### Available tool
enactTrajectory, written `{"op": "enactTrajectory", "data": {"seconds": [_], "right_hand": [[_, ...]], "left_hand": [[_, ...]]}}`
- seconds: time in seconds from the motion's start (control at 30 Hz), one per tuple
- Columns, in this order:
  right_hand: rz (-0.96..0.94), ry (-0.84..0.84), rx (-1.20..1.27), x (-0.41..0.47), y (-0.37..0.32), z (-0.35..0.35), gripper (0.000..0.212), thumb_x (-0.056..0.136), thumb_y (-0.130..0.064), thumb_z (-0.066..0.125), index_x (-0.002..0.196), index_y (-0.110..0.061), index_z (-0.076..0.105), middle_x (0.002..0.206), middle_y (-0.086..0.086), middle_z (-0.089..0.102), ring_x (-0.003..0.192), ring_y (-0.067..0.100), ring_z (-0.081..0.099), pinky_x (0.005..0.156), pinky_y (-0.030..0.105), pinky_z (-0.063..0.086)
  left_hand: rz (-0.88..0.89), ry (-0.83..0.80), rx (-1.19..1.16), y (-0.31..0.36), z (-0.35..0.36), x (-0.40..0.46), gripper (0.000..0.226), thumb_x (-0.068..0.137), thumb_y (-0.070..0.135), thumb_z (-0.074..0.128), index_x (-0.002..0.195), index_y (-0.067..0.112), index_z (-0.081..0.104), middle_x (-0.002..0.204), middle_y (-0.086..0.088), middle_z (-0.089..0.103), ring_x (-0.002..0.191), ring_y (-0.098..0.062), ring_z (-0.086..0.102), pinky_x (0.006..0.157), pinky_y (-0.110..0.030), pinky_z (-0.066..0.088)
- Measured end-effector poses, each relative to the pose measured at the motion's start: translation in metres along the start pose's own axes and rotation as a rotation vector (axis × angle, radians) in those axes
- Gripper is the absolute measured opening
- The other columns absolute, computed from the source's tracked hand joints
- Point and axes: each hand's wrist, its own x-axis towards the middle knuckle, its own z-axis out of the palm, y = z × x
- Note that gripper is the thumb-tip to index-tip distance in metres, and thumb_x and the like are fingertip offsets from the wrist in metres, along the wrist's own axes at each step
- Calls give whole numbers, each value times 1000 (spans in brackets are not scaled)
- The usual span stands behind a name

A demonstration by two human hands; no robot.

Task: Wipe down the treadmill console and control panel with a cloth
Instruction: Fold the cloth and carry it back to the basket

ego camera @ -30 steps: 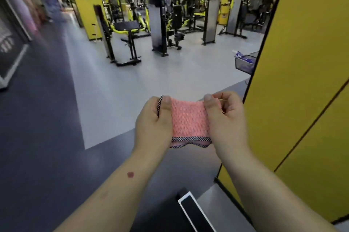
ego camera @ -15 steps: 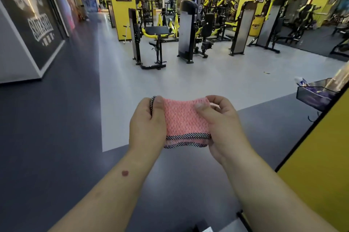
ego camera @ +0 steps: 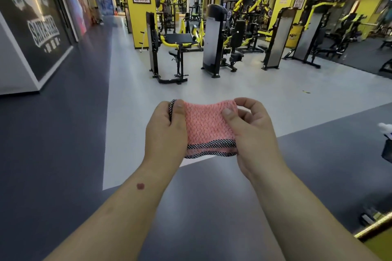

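A folded pink knit cloth (ego camera: 206,127) with a black-and-white woven border is stretched flat between both hands in front of me. My left hand (ego camera: 165,133) pinches its left edge, thumb on top. My right hand (ego camera: 252,135) grips its right edge, thumb pressed on the pink face and fingers curled behind. No treadmill, console or control panel shows in this view.
Grey and dark blue gym floor (ego camera: 63,154) stretches ahead. Black and yellow weight machines (ego camera: 214,40) stand in the middle distance, with a yellow pillar (ego camera: 140,6) behind. A dark wire basket (ego camera: 387,150) is at the right edge, a yellow panel corner (ego camera: 379,239) at bottom right.
The view has swung left: the yellow wall on the right has nearly left the frame and the left wall mural has come in. Both hands keep holding the cloth the same way.
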Motion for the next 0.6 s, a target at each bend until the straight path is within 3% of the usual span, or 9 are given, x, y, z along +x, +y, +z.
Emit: {"op": "enactTrajectory", "data": {"seconds": [0.23, 0.43, 0.6], "right_hand": [[-32, 66, -36, 95, 21, 3, 21, 95, -10, 67, 108, -26, 60, 100, 7, 68, 76, 17, 66, 58, 33, 53], [-102, 141, -103, 179, 104, 11, 21, 94, -16, 70, 106, -32, 62, 105, 8, 69, 79, 20, 67, 60, 36, 54], [-181, 241, -103, 258, 210, 22, 20, 95, -16, 69, 107, -31, 63, 104, 6, 70, 81, 23, 69, 65, 41, 56]], "left_hand": [[32, -58, -26, -15, 56, 93, 35, 106, 49, 40, 90, 21, 54, 82, 3, 56, 73, -15, 55, 63, -52, 53], [101, -123, -60, -94, 110, 185, 34, 106, 50, 39, 90, 24, 54, 85, 5, 58, 77, -9, 56, 68, -53, 56], [212, -229, -100, -201, 168, 278, 33, 106, 50, 38, 92, 27, 56, 87, 10, 58, 81, -3, 56, 69, -32, 46]]}}
